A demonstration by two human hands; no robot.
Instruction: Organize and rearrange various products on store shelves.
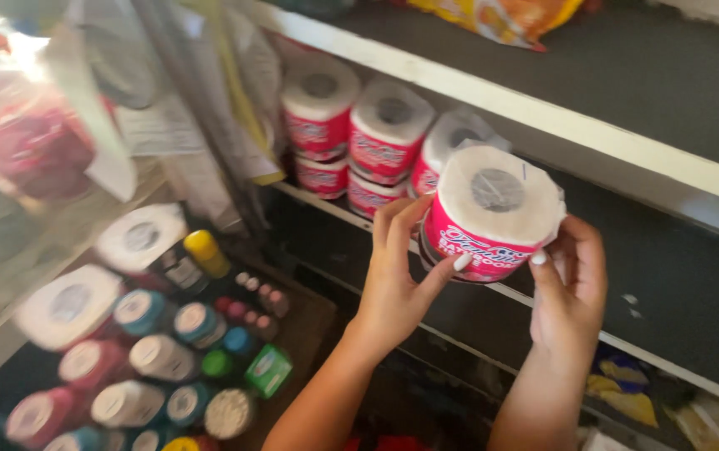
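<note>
You're holding one wrapped toilet roll [491, 213] with a pink label in both hands, just at the front lip of the middle shelf [668, 276]. Your left hand [397, 271] is cupping its left side, fingers curled round the back and thumb pressing the label; your right hand [572, 280] is gripping the right side, thumb on the label's lower edge.

Risks: the plastic wrap is looking slick, so the roll could be slipping out toward the bottles and jars [167, 359] crowding below left and knocking them over. Pushing it in off-line, you could be bumping the stacked rolls [376, 138] already sitting just behind and left, toppling that pile. The white shelf edge [543, 113] above is hanging close over the roll, likely catching its top. A yellow packet [501, 17] is lying on the upper shelf, well apart.
</note>
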